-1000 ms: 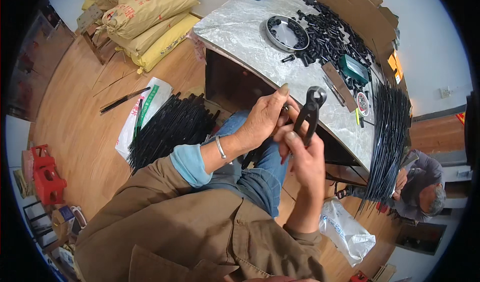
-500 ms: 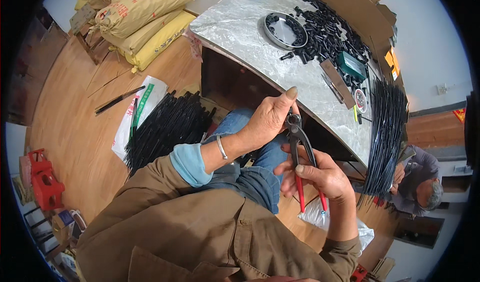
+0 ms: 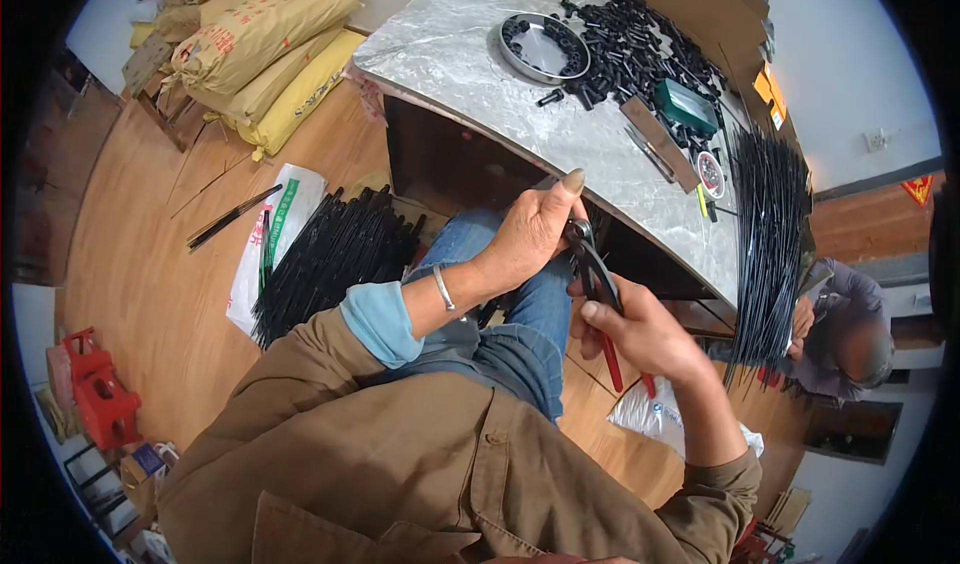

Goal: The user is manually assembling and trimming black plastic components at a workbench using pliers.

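My right hand (image 3: 645,329) is wrapped round a pair of end-cutting pincers (image 3: 593,274) with dark jaws and red handles. The pincer head points up and away, right beside the fingers of my left hand (image 3: 535,229). That hand is closed, thumb raised, and a silver bangle circles its wrist. Whatever the left fingers pinch is hidden behind them and the pincer head. Both hands are above my lap, just in front of the table's near edge.
On the marble-patterned table (image 3: 440,59) are a heap of black tubular parts (image 3: 640,49), a round metal dish (image 3: 503,57), a green box (image 3: 687,109) and a bundle of thin black rods (image 3: 768,254). More black rods (image 3: 335,264) lie on the floor. Another person (image 3: 845,324) sits at right.
My right hand has closed further round the pincers, and their handles are nearer each other. The left hand keeps its pose by the jaws. The whole view has shifted slightly.
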Tool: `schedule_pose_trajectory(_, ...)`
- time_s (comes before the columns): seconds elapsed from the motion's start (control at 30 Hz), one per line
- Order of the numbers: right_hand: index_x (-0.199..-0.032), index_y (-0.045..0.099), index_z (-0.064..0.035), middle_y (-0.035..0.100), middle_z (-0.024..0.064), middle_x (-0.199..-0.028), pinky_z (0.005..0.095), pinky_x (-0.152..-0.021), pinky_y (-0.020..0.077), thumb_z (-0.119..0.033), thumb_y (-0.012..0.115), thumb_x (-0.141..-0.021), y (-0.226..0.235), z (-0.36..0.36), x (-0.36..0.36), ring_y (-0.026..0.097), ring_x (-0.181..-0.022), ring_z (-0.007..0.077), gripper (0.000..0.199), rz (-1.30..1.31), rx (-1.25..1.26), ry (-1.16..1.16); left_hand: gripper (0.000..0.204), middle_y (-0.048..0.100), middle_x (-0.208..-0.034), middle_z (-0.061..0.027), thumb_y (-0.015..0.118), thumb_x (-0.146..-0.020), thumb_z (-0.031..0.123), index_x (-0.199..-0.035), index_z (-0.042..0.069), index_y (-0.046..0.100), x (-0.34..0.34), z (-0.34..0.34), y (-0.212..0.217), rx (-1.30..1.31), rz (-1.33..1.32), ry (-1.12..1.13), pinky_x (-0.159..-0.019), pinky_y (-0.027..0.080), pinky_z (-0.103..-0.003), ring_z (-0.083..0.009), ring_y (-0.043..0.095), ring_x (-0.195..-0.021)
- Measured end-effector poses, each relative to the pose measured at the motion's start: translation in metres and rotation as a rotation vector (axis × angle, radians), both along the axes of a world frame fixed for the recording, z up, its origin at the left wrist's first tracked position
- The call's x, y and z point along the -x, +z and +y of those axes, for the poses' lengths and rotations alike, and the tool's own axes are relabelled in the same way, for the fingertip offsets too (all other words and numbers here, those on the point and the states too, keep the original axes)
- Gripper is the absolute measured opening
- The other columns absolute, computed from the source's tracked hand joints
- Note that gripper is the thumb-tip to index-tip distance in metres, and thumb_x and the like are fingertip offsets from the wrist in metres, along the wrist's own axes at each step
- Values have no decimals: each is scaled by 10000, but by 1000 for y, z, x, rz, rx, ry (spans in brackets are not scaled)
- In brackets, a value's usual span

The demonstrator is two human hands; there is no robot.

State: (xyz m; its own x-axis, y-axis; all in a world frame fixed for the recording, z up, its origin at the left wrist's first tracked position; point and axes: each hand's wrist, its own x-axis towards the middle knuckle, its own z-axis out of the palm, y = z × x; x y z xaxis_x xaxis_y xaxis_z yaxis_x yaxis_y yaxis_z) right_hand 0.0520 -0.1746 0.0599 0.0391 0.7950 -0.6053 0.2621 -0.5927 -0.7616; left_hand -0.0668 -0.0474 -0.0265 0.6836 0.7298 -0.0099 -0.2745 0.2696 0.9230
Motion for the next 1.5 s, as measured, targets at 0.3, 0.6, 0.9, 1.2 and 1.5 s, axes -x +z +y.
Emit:
schedule_pose_trajectory(0.3,-1136,508,-19,400,-18,-659,237,-455,332,-150,504,-970,33,2,-17,366,-506,69,212,146,190,-12,740,439,-511,14,286,-922,675,-696,27,561,-6,-3,9,-72,65,-48,-444,295,-221,-53,379,-468)
schedule_pose_trajectory(0.6,-1051,495,-32,491,37,-657,326,-476,375,-138,552,-935,-7,-11,-16,456,-500,165,168,-434,-174,177,650,463,-568,1,354,-970,559,-730,-2,580,-11,-11,-2,-195,51,-79,-491,336,-252,-61,405,-550)
schedule_pose_trajectory(0.9,-968,492,-11,634,251,-827,496,-692,470,-412,586,-872,-63,48,-119,611,-802,436,423,-1236,-383,28,375,387,-663,45,367,-1024,310,-1188,14,529,40,72,122,-563,-313,638,-495,326,-187,-44,367,-558)
schedule_pose_trajectory(1.2,-896,562,-29,621,142,-860,454,-686,476,-406,669,-803,-91,25,-180,612,-815,341,403,-1465,-437,-209,347,611,-901,-93,346,-995,209,-1156,-28,541,115,155,-24,-1066,648,633,-727,454,-377,-249,577,-810)
schedule_pose_trajectory(1.5,-966,612,-116,601,74,-942,426,-735,447,-248,661,-814,-81,10,-330,570,-897,281,208,-1830,-561,-587,551,523,-1189,-282,525,-922,367,-1329,21,386,135,108,-301,-640,1457,194,-812,433,-547,-462,516,-1055)
